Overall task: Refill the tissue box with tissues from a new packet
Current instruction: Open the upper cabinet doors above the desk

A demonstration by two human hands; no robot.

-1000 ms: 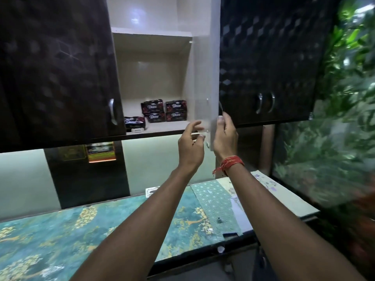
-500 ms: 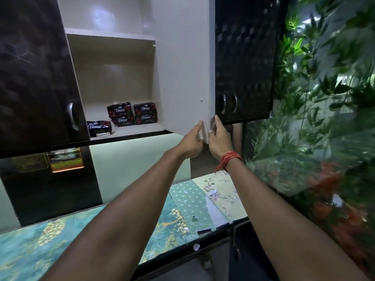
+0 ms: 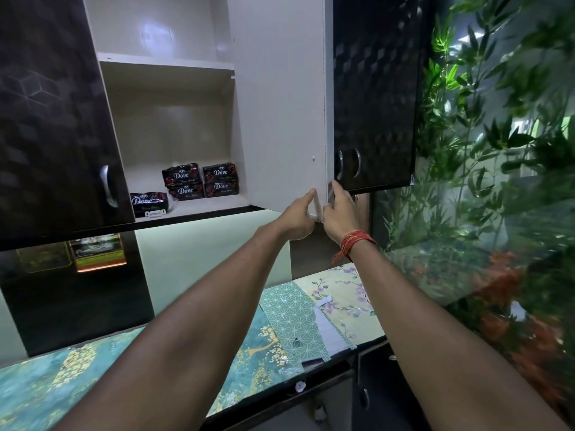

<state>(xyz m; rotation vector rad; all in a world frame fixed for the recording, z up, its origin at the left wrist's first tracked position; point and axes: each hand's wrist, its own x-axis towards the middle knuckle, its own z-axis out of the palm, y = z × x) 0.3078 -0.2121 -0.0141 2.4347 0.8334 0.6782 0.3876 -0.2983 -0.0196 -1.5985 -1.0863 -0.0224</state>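
Several black Dove tissue packets (image 3: pixel 199 180) lie on the lower shelf of an open wall cabinet; one more packet (image 3: pixel 148 200) lies apart to their left. The cabinet door (image 3: pixel 280 104) stands swung out, its pale inner face toward me. My left hand (image 3: pixel 297 217) grips the door's bottom corner from the inner side. My right hand (image 3: pixel 340 214), with a red thread at the wrist, holds the same corner from the outer side. No tissue box is in view.
Dark closed cabinet doors (image 3: pixel 53 119) flank the open one, and another pair (image 3: pixel 373 88) hangs to the right. Below runs a counter (image 3: pixel 280 321) covered in green patterned sheets. A glass tank with green plants (image 3: pixel 482 197) fills the right side.
The cabinet door has swung further open to the right with both hands on its lower corner. The shelf and packets are now more exposed.
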